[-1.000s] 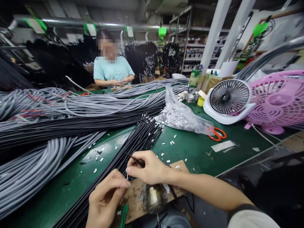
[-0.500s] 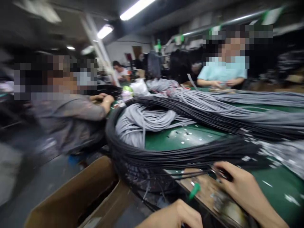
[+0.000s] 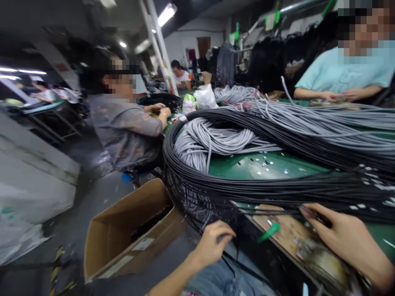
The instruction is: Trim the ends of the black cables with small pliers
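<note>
My left hand is low by the table's near edge, its fingers pinched on thin black wires that hang down from the big black wire bundle. My right hand lies at the right on the same bundle, thumb and fingers closed around a black wire end. A brown wooden board with a green-handled tool sits between my hands.
Grey cable bundles cover the green table, dotted with small metal bits. An open cardboard box stands on the floor at left. A person in a grey top and one in a light blue shirt work at the table.
The view has swung left from the fans to the table's end. My left hand dropped from the board to the hanging wires; my right hand stays on the black bundle.
</note>
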The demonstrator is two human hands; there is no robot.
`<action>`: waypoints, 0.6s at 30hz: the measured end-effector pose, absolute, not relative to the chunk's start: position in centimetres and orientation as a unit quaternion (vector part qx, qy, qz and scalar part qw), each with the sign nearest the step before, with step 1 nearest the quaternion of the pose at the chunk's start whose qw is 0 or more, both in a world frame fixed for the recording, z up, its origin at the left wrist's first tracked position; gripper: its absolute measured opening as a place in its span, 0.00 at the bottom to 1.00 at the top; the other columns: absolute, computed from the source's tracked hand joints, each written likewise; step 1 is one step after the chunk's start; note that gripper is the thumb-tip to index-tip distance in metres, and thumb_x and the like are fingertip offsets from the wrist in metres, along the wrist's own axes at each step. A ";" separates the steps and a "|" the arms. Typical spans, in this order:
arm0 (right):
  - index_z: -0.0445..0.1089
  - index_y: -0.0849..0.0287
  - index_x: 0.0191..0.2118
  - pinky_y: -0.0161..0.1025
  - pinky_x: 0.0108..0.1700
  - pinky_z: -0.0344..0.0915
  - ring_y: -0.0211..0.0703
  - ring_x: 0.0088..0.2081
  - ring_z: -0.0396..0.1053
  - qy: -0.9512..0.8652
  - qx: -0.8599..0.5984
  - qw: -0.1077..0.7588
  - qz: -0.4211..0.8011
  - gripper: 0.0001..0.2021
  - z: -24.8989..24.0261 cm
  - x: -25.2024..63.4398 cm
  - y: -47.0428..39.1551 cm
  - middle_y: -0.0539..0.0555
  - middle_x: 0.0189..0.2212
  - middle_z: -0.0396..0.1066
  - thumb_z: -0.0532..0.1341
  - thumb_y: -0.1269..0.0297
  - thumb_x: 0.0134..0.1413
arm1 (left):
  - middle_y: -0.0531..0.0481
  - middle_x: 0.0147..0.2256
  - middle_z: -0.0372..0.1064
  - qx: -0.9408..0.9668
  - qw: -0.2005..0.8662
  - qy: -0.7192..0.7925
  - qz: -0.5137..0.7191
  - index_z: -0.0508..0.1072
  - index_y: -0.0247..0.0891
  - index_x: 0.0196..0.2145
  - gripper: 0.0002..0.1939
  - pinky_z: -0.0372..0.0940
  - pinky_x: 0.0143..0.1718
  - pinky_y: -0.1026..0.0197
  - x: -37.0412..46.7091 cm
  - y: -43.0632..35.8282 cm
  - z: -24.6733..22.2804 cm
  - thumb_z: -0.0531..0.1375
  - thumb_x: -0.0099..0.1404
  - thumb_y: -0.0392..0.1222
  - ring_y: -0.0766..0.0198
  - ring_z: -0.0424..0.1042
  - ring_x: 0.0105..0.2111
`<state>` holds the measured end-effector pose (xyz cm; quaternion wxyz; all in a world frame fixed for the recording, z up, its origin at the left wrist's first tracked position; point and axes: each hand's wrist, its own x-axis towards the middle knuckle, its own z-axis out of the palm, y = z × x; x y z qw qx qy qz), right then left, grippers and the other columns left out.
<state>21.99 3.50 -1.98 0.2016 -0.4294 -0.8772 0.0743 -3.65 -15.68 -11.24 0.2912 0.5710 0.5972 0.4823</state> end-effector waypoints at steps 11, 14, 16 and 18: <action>0.75 0.62 0.33 0.34 0.28 0.55 0.36 0.24 0.67 -0.828 -0.530 0.177 0.044 0.08 3.6 18.2 1.3 0.54 0.23 0.74 0.62 0.63 0.50 | 0.44 0.40 0.69 0.513 0.056 0.656 0.551 0.74 0.38 0.40 0.10 0.65 0.42 0.58 -4.3 -13.4 -8.9 0.60 0.59 0.37 0.61 0.69 0.40; 0.75 0.65 0.35 0.34 0.30 0.55 0.33 0.27 0.67 -0.822 -0.540 0.175 0.049 0.13 3.8 17.9 1.2 0.53 0.26 0.74 0.60 0.59 0.51 | 0.44 0.41 0.68 0.505 0.053 0.670 0.542 0.73 0.36 0.41 0.11 0.64 0.40 0.60 -4.8 -13.7 -9.1 0.60 0.59 0.36 0.63 0.68 0.39; 0.74 0.67 0.36 0.34 0.31 0.56 0.33 0.28 0.68 -0.824 -0.524 0.210 0.041 0.16 4.0 17.6 1.0 0.54 0.27 0.74 0.59 0.57 0.52 | 0.45 0.40 0.67 0.489 0.048 0.666 0.561 0.73 0.35 0.40 0.10 0.65 0.37 0.61 -5.2 -13.8 -9.0 0.60 0.59 0.35 0.65 0.67 0.35; 0.74 0.67 0.36 0.33 0.32 0.57 0.32 0.29 0.68 -0.836 -0.478 0.269 0.020 0.15 4.3 17.6 0.7 0.54 0.28 0.74 0.59 0.59 0.53 | 0.45 0.39 0.67 0.471 0.040 0.653 0.592 0.73 0.35 0.39 0.09 0.64 0.35 0.62 -5.4 -13.7 -8.6 0.59 0.60 0.35 0.66 0.67 0.33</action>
